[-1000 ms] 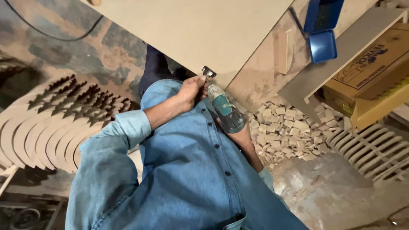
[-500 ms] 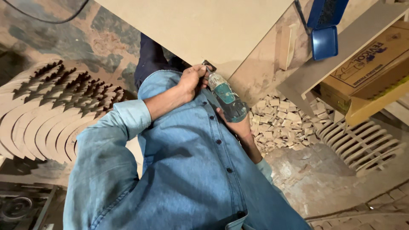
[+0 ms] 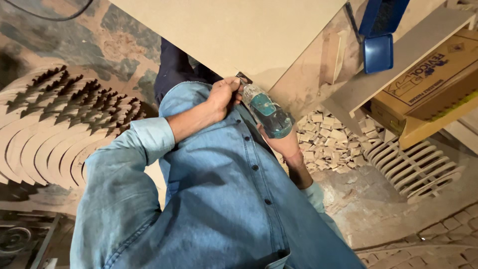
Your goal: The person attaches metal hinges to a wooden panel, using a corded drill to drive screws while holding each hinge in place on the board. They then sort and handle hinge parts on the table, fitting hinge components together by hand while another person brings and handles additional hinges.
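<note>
**Grip closed on teal power tool at the board's edge**

Grip of the right hand (image 3: 285, 144) is wrapped round the rear body of a teal power tool (image 3: 266, 113), fingers closed under it. The left hand (image 3: 224, 94) is closed at the tool's front end, close to the dark metal head (image 3: 244, 78); whether it steadies the head or adjusts something there cannot be told, as the fingertips are hidden.

Progress, as judged from the scene:
- The tool's head is held against, or just beside, the near edge of a large pale board (image 3: 234, 30). No cut line or kerf can be made out on the board face, so work on this sheet appears barely begun.
- Rows of curved, comb-like cut pieces (image 3: 55, 129) are stacked on the floor to the left, and a similar ribbed piece (image 3: 418, 167) lies to the right.
- A heap of small wooden offcut blocks (image 3: 328, 137) is seen below the board's edge, just beyond the right hand.

Relative position: the tool lies diagonally between both hands, head up toward the board, rear down in the right palm, held close to the blue denim shirt (image 3: 224, 199). A blue plastic case (image 3: 379, 35) stands open well apart, near a cardboard box (image 3: 423, 79).
</note>
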